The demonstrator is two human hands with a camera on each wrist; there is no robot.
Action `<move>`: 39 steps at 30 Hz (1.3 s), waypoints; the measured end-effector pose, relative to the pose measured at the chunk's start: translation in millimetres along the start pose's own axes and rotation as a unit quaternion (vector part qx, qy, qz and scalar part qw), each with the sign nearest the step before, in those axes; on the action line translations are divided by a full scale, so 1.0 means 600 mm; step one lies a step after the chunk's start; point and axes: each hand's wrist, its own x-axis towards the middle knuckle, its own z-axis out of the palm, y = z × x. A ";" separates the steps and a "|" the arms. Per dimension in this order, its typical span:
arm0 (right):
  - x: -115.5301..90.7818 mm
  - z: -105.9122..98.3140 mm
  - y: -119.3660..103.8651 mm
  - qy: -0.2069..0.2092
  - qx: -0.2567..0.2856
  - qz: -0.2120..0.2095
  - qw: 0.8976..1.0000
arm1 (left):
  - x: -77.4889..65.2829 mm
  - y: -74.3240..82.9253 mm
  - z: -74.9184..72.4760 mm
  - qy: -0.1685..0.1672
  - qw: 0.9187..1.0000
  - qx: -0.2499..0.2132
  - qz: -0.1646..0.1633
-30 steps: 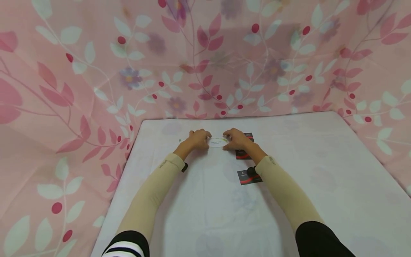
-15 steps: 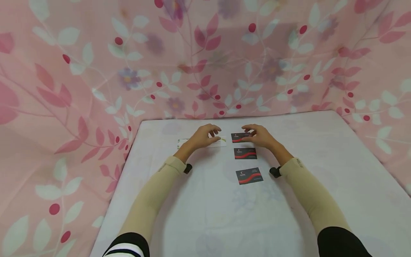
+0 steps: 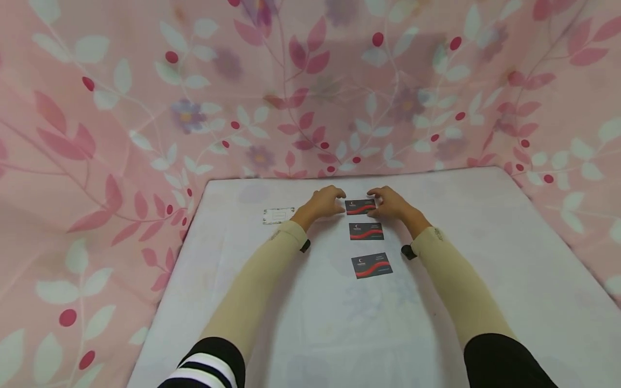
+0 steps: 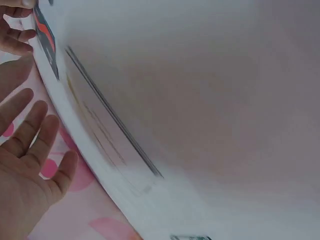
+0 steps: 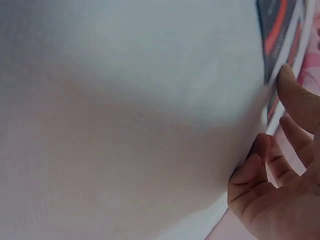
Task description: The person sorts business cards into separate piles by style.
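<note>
Three black cards with red waves lie in a column on the white-covered table: a far card, a middle card and a near card. My left hand is beside the far card's left edge, its fingers spread in the left wrist view. At that card's right edge is my right hand, its thumb overlapping the edge and its fingers loosely bent. A white card with a dark stripe lies below my left hand in the left wrist view; in the head view that hand and forearm hide it.
A white card with a patterned border lies left of my left forearm. Pink floral cloth hangs behind the white table and along its sides.
Both hands have left the striped white card. The left hand has moved right to the far black card; the right hand first swung right, then came back slightly left to that card's edge.
</note>
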 end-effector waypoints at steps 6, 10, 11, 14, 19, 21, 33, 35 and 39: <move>0.013 0.003 -0.018 -0.012 -0.020 0.004 1.000 | 0.013 0.015 0.003 -0.019 0.998 0.023 -0.049; 0.017 0.008 -0.019 -0.017 -0.021 -0.001 1.000 | 0.014 0.016 0.010 -0.025 0.997 0.029 -0.071; 0.017 0.009 -0.017 -0.016 -0.021 -0.004 1.000 | 0.015 0.016 0.012 -0.026 0.997 0.032 -0.073; 0.016 0.010 -0.014 -0.011 -0.017 -0.007 1.000 | 0.015 0.020 0.014 -0.027 0.996 0.032 -0.077; 0.011 0.012 -0.013 -0.017 0.003 0.010 1.000 | 0.014 0.024 0.019 -0.033 0.996 0.022 -0.078; 0.008 0.011 -0.014 -0.025 0.009 0.020 0.999 | 0.014 0.026 0.021 -0.030 0.996 0.016 -0.077; 0.001 -0.002 -0.001 -0.031 0.051 0.017 0.998 | 0.018 0.040 0.021 -0.022 0.998 0.003 -0.065; 0.003 0.000 0.003 -0.027 0.062 0.008 0.998 | 0.016 0.041 0.019 -0.020 0.997 0.003 -0.069; 0.004 0.003 0.006 -0.025 0.070 0.005 0.997 | 0.015 0.041 0.019 -0.020 0.997 0.004 -0.075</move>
